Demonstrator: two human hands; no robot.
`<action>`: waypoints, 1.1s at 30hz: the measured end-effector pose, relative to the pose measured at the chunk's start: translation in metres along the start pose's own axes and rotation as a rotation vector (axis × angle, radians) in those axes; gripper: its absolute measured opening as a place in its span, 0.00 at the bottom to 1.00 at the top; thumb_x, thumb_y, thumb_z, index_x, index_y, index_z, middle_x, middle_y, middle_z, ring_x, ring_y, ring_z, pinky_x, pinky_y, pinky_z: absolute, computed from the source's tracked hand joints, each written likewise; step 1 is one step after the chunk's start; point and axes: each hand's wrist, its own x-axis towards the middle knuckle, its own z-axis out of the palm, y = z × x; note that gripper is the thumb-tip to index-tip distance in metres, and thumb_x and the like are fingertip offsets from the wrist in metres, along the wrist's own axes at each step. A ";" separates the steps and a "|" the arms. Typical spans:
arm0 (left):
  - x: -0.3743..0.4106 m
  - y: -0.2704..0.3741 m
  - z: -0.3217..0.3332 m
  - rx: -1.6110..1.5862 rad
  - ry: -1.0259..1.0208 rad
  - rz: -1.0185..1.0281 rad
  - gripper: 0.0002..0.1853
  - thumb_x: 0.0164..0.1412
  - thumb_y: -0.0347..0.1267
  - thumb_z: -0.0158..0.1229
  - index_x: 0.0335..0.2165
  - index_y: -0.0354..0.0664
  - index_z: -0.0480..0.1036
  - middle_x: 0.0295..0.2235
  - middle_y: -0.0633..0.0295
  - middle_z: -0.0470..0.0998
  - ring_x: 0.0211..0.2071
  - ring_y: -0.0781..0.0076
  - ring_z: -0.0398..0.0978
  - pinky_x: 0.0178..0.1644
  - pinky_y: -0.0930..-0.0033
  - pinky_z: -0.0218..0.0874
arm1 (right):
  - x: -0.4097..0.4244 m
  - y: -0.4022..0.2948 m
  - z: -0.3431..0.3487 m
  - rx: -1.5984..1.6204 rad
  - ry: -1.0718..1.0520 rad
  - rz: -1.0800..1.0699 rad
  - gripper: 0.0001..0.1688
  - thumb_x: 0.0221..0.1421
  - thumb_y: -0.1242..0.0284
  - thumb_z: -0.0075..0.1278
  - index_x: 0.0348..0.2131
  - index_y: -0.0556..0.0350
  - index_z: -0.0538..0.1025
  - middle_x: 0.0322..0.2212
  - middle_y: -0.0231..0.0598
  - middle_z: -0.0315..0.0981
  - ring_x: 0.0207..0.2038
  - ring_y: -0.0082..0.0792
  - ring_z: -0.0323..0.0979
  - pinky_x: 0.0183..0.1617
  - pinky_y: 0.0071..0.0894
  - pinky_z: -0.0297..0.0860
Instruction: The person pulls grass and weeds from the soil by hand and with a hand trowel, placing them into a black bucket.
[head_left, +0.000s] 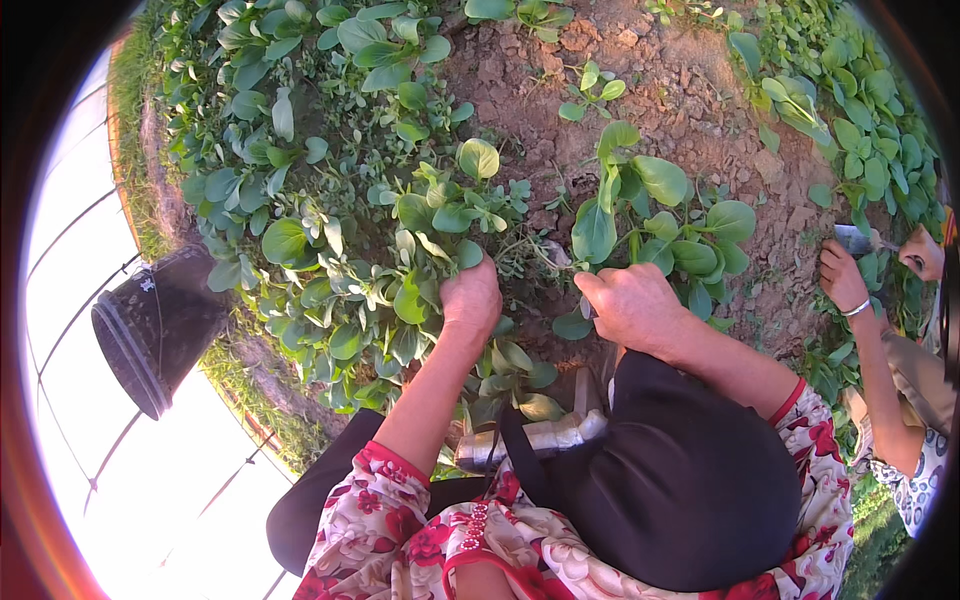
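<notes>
My left hand (471, 296) is closed around stems at the edge of a dense patch of leafy green plants (345, 300), its fingers partly hidden by leaves. To its right, my right hand (634, 309) is curled low over the soil, with a small piece of a grey object showing under its fingers; the rest of that object is hidden. Just above my right hand stand broad-leaved green seedlings (694, 255). Small weeds (525, 247) and thin stems lie between the two hands.
A black plastic bucket (150, 330) lies tilted at the left, by a grassy edge and a bright sheet wall. A co-worker's hands (841, 276) are at the far right, near a metal blade (853, 238). Bare crumbly soil (675, 97) lies ahead, with more leafy plants beyond.
</notes>
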 end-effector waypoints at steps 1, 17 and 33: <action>0.001 -0.001 0.003 -0.008 0.020 -0.019 0.30 0.46 0.27 0.56 0.50 0.32 0.60 0.41 0.50 0.71 0.39 0.57 0.75 0.38 0.61 0.70 | 0.001 -0.001 0.002 -0.004 0.015 -0.002 0.14 0.35 0.77 0.52 0.30 0.58 0.71 0.19 0.40 0.72 0.23 0.45 0.73 0.25 0.43 0.68; -0.006 0.028 -0.011 -0.417 0.316 -0.133 0.17 0.47 0.23 0.50 0.40 0.40 0.66 0.34 0.45 0.73 0.34 0.43 0.73 0.38 0.48 0.65 | -0.010 0.006 0.021 0.384 0.152 0.208 0.17 0.38 0.75 0.50 0.34 0.57 0.76 0.17 0.49 0.72 0.24 0.53 0.73 0.32 0.45 0.70; -0.008 0.036 -0.004 -0.391 0.296 -0.185 0.11 0.44 0.24 0.54 0.31 0.41 0.67 0.31 0.53 0.74 0.29 0.49 0.75 0.32 0.53 0.67 | -0.017 0.011 0.011 0.172 -0.020 0.093 0.09 0.36 0.76 0.50 0.25 0.59 0.74 0.16 0.51 0.72 0.24 0.51 0.74 0.28 0.47 0.69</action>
